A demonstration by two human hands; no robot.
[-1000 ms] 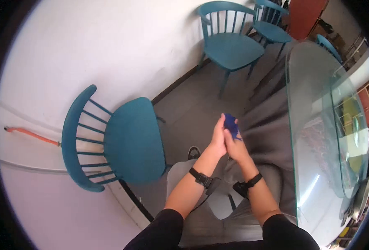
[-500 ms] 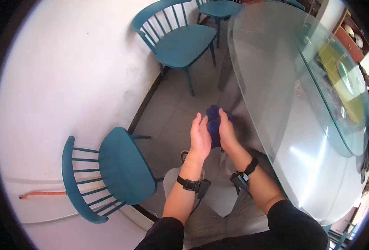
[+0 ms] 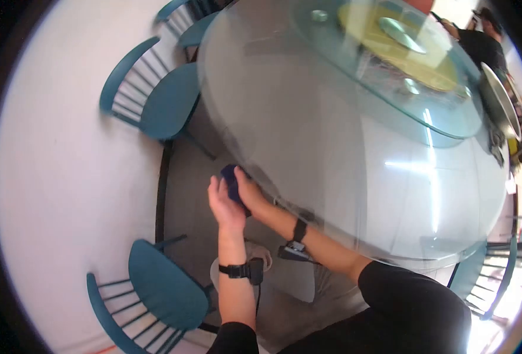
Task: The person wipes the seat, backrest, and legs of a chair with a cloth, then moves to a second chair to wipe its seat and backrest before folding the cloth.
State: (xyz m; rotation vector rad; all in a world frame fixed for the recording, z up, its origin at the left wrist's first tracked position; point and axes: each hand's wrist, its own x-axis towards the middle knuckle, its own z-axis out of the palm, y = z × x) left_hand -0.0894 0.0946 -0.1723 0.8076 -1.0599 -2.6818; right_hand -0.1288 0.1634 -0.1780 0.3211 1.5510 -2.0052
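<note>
A dark blue cloth-like item is pressed between my two hands, beside the near-left edge of a round glass table. My left hand lies along its left side with the fingers pointing up. On the item's right side, my right hand holds it from the table side. Most of the item is hidden by my palms and fingers. Black straps with small devices sit on both wrists.
Teal chairs stand by the white wall, one near and one farther; another is at the right. A glass turntable tops the table. A person in black and a large bowl appear at the upper right.
The view has turned right, so more of the table shows. Both hands, still around the blue item, now appear farther left in view and close to the table edge.
</note>
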